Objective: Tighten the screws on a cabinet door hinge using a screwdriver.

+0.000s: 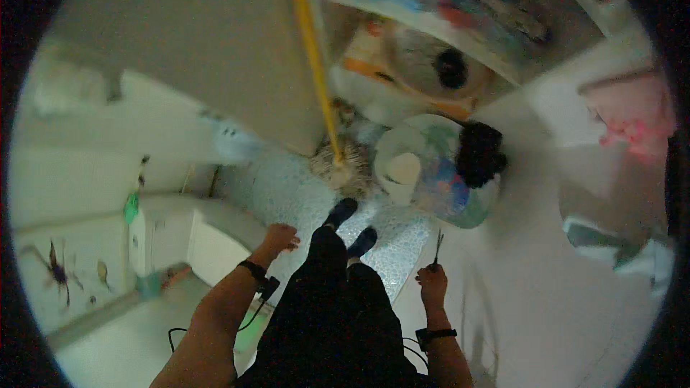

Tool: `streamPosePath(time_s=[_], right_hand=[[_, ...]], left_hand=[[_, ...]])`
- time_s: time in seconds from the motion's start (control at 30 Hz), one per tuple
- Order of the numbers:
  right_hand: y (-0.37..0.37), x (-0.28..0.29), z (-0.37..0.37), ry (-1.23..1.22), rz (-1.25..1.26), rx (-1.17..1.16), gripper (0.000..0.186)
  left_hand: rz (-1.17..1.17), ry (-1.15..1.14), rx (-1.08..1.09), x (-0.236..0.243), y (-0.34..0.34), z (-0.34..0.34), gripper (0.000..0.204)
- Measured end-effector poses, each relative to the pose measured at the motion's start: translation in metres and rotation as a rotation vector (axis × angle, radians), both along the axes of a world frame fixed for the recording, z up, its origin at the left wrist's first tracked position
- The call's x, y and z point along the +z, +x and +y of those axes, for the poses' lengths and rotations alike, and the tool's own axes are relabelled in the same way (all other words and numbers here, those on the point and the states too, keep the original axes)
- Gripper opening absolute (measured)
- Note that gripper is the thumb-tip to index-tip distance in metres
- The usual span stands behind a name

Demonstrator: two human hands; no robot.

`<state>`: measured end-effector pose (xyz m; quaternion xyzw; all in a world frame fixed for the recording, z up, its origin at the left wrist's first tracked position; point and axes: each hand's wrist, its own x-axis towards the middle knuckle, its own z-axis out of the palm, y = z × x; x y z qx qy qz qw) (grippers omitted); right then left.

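Nearest, lower centre: black fabric trousers (327, 316). Left hand (281, 238), left of centre: fingers loosely part-open, nothing visible in it. Yellow-handled string mop (317, 61), upper centre, head-down, probably parked there. Right hand (432, 284), right of centre: gripping slim dark scissors-like metal tool (438, 246), tips up-frame, probably angled away for safety.
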<state>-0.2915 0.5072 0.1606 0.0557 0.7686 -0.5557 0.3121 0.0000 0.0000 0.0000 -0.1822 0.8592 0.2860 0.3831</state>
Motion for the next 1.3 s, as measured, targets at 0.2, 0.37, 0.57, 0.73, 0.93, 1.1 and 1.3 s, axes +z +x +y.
streamPosePath(time_s=[0.2, 0.37, 0.57, 0.73, 0.93, 1.1, 1.3], right_hand=[[0.018, -0.022, -0.022, 0.057, -0.183, 0.059, 0.017], [0.049, -0.023, -0.083, 0.083, -0.228, 0.326, 0.017], [0.05, -0.041, -0.09, 0.278, -0.319, 0.563, 0.016], [0.098, -0.039, -0.139, 0.452, -0.261, 0.668, 0.017], [0.151, -0.062, -0.183, 0.612, -0.068, 1.17, 0.017], [0.148, -0.137, -0.227, 0.084, 0.263, 1.651, 0.02], [0.251, -0.076, -0.347, 0.647, 0.148, 1.76, 0.023]], left_hand=[[-0.228, 0.45, 1.747, 0.125, 0.139, 0.084, 0.016], [0.012, 0.514, 1.802, 0.094, 0.272, 0.147, 0.016], [0.007, 0.381, 1.968, 0.131, 0.229, 0.193, 0.025], [0.128, 0.503, 2.025, 0.111, 0.291, 0.195, 0.031], [0.2, 0.574, 2.293, 0.096, 0.367, 0.225, 0.032], [0.36, 0.597, 2.439, 0.075, 0.419, 0.237, 0.025], [0.385, 0.407, 2.965, 0.099, 0.453, 0.37, 0.028]])
